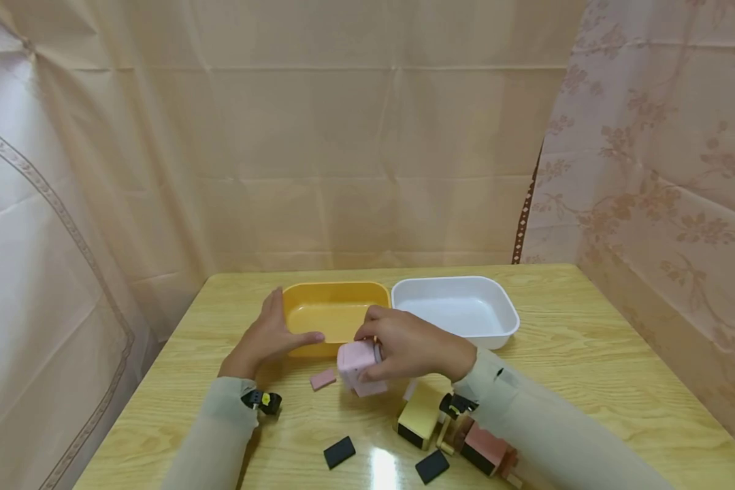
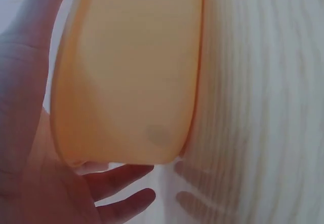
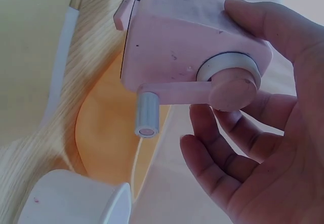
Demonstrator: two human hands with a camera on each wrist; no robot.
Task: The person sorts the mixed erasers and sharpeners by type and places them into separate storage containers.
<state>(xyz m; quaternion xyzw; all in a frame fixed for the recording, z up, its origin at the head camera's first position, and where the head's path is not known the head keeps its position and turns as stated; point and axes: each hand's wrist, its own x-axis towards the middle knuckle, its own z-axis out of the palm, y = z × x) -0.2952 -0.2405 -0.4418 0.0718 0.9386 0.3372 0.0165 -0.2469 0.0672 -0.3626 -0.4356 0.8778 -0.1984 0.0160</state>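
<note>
The right hand [image 1: 413,347] grips a pink block toy [image 1: 358,366] with a crank [image 3: 174,93] on its side, thumb over the top and fingers curled beneath, holding it just above the table [image 1: 588,340]. The yellow tray [image 1: 333,314] lies just beyond and slightly left of the toy. The left hand [image 1: 268,337] rests flat-fingered against that tray's near-left wall, holding nothing.

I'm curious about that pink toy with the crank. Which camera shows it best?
The right wrist view: the pink toy fills the frame, held in the right hand, its crank plainly visible. The head view shows it small and partly covered by that hand, near the yellow tub. The left wrist view misses it.
</note>
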